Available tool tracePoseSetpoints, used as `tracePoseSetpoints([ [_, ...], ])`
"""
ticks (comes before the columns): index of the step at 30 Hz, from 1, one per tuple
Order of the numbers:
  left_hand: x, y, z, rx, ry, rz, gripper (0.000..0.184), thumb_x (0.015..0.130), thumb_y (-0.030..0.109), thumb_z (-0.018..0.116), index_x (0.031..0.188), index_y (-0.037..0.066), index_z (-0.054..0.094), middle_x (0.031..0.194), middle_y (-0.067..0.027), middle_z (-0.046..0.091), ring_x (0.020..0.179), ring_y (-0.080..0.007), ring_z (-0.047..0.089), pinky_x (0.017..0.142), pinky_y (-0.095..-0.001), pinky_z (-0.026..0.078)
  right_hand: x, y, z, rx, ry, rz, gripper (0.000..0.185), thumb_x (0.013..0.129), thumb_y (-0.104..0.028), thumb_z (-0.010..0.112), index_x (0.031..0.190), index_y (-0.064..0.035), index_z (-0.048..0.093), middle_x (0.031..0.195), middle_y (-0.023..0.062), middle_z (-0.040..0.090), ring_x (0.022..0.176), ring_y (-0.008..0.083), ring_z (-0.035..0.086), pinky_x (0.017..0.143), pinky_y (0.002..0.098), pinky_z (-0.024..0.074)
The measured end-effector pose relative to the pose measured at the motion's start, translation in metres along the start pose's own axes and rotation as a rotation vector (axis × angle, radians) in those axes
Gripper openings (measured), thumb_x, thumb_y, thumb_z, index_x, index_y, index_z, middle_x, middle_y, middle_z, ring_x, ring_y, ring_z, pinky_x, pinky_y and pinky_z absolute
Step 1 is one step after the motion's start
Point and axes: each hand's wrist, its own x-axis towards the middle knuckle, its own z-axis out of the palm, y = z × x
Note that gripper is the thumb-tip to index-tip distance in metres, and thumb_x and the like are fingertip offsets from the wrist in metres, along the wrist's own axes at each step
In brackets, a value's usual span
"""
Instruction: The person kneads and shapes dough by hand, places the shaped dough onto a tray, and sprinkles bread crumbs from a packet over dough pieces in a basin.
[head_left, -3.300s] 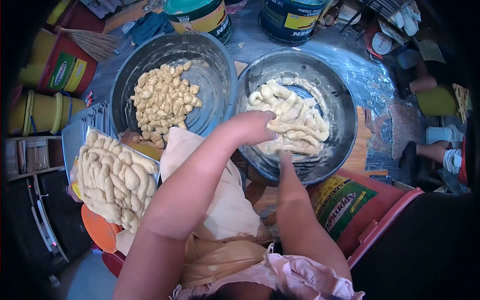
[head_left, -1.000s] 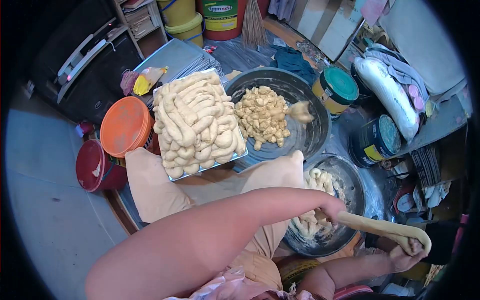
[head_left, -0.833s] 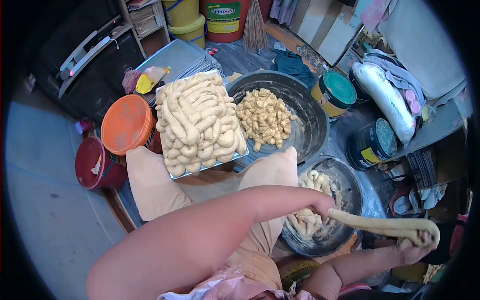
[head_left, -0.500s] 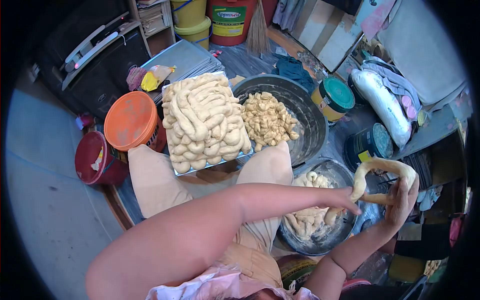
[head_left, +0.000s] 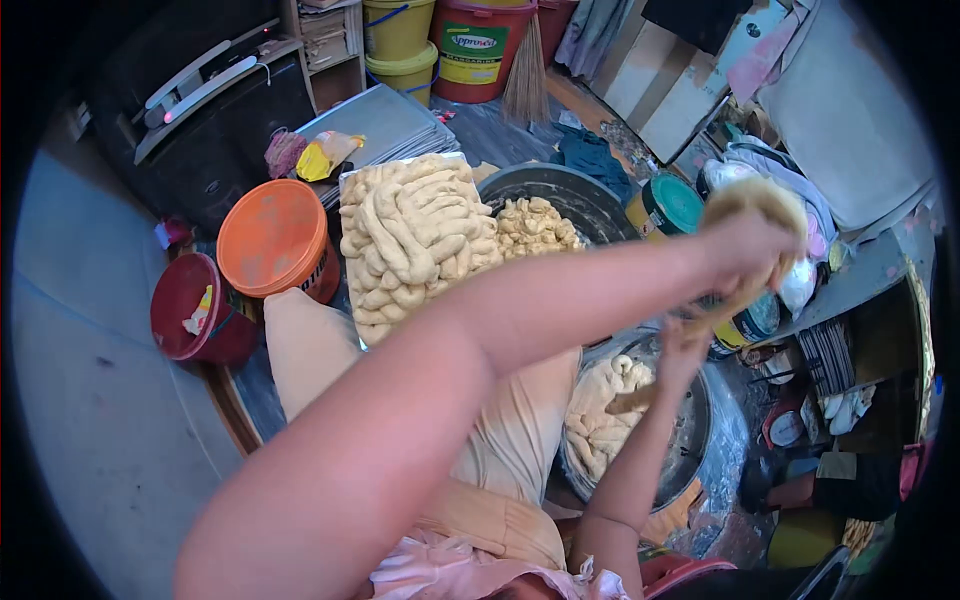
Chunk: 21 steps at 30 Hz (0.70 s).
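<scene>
My left hand (head_left: pixel 745 245) is raised at the right, closed on a thick rope of pale dough (head_left: pixel 762 200), both smeared by motion. Lower down, my right hand (head_left: pixel 684 348) grips the drooping end of this rope. Beneath them stands a dark round basin (head_left: pixel 703 430), where more pale dough (head_left: pixel 600 410) lies in coiled, overlapping strands. My left forearm crosses in front of a tray piled with dough rolls (head_left: pixel 415 225). Behind it, a larger grey basin (head_left: pixel 575 180) contains small dough pieces (head_left: pixel 535 225), partly hidden by the arm.
An orange-lidded bucket (head_left: pixel 270 235) and a dark red bucket (head_left: pixel 190 305) stand at the left. Stacked metal trays (head_left: pixel 385 120) lie behind the dough pile. A green-lidded tub (head_left: pixel 672 203) is near my left hand. A straw broom (head_left: pixel 525 80) leans at the back.
My left hand has swung up and right with the dough rope. My right hand has come lower and leftward. The view has shifted slightly.
</scene>
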Motion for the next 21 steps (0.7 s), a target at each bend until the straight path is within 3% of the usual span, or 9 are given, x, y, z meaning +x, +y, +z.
tracePoseSetpoints([
  [2, 0.006, 0.049, -0.018, -0.155, 0.071, 0.069, 0.015, 0.083, 0.017, 0.063, 0.082, 0.002, 0.061, 0.068, -0.0077, 0.057, 0.052, -0.0164, 0.055, 0.046, -0.0296, 0.046, -0.025, 0.056, 0.032, -0.169, -0.178, 0.300, 0.022, 0.078, -0.019, 0.074, 0.082, -0.0022, 0.060, 0.075, 0.0022, 0.058, 0.064, 0.0108, 0.053, 0.059, 0.0269, 0.0453],
  [4, 0.000, 0.105, -0.042, -0.086, 0.196, 0.135, 0.018, 0.084, 0.020, 0.065, 0.082, 0.003, 0.060, 0.067, -0.0082, 0.056, 0.052, -0.0172, 0.054, 0.047, -0.0302, 0.046, -0.040, 0.096, 0.053, 0.038, -0.413, 0.317, 0.023, 0.078, -0.017, 0.072, 0.090, -0.0039, 0.058, 0.068, 0.0001, 0.056, 0.058, 0.0094, 0.054, 0.053, 0.0250, 0.0434],
  [7, 0.007, 0.171, -0.118, 0.073, 0.267, 0.387, 0.027, 0.082, 0.031, 0.068, 0.079, 0.004, 0.060, 0.068, -0.0080, 0.058, 0.055, -0.0178, 0.055, 0.052, -0.0325, 0.048, -0.029, 0.078, 0.076, 0.068, -0.568, 0.436, 0.025, 0.076, -0.014, 0.072, 0.092, -0.0029, 0.057, 0.073, 0.0006, 0.057, 0.062, 0.0111, 0.055, 0.056, 0.0263, 0.0452],
  [12, -0.083, 0.280, -0.209, 0.097, 0.636, 0.630, 0.015, 0.090, 0.018, 0.056, 0.083, 0.006, 0.056, 0.068, -0.0093, 0.058, 0.059, -0.0206, 0.059, 0.048, -0.0332, 0.051, 0.011, 0.034, 0.123, 0.031, -0.735, 0.276, 0.039, 0.073, -0.017, 0.074, 0.103, 0.0010, 0.058, 0.080, 0.0047, 0.060, 0.070, 0.0122, 0.056, 0.064, 0.0278, 0.0471],
  [13, -0.103, 0.294, -0.232, 0.309, 0.617, 0.859, 0.014, 0.090, 0.018, 0.056, 0.083, 0.006, 0.057, 0.069, -0.0098, 0.058, 0.057, -0.0208, 0.059, 0.046, -0.0339, 0.051, 0.019, 0.032, 0.133, -0.013, -0.778, 0.255, 0.040, 0.073, -0.018, 0.074, 0.104, 0.0011, 0.058, 0.081, 0.0054, 0.060, 0.070, 0.0121, 0.056, 0.064, 0.0280, 0.0470],
  [14, -0.119, 0.324, -0.279, 0.162, 0.603, 0.751, 0.012, 0.090, 0.016, 0.055, 0.082, 0.007, 0.057, 0.067, -0.0103, 0.057, 0.054, -0.0213, 0.058, 0.042, -0.0327, 0.050, 0.029, 0.030, 0.142, -0.058, -0.819, 0.231, 0.041, 0.073, -0.019, 0.074, 0.105, 0.0012, 0.058, 0.081, 0.0061, 0.060, 0.070, 0.0120, 0.056, 0.064, 0.0282, 0.0469],
  [16, -0.159, 0.351, -0.294, 0.347, 0.749, 1.089, 0.011, 0.090, 0.016, 0.055, 0.083, 0.008, 0.056, 0.066, -0.0093, 0.056, 0.053, -0.0207, 0.056, 0.041, -0.0306, 0.049, 0.044, 0.031, 0.166, -0.130, -0.871, 0.065, 0.044, 0.073, -0.024, 0.073, 0.106, 0.0017, 0.058, 0.081, 0.0073, 0.061, 0.069, 0.0140, 0.056, 0.064, 0.0294, 0.0463],
  [18, -0.208, 0.384, -0.326, 0.365, 1.004, 0.825, 0.019, 0.093, 0.024, 0.052, 0.084, 0.007, 0.056, 0.068, -0.0098, 0.057, 0.053, -0.0201, 0.057, 0.040, -0.0294, 0.048, 0.056, -0.001, 0.187, -0.231, -0.970, 0.104, 0.044, 0.074, -0.026, 0.073, 0.106, 0.0017, 0.059, 0.083, 0.0083, 0.061, 0.071, 0.0161, 0.057, 0.065, 0.0301, 0.0461],
  [21, -0.245, 0.425, -0.372, 0.451, 0.957, 0.871, 0.028, 0.092, 0.032, 0.052, 0.079, 0.008, 0.058, 0.064, -0.0092, 0.058, 0.056, -0.0231, 0.057, 0.047, -0.0356, 0.048, 0.065, -0.008, 0.234, -0.224, -1.011, 0.012, 0.048, 0.075, -0.031, 0.072, 0.106, 0.0020, 0.059, 0.085, 0.0103, 0.063, 0.078, 0.0201, 0.057, 0.071, 0.0334, 0.0454],
])
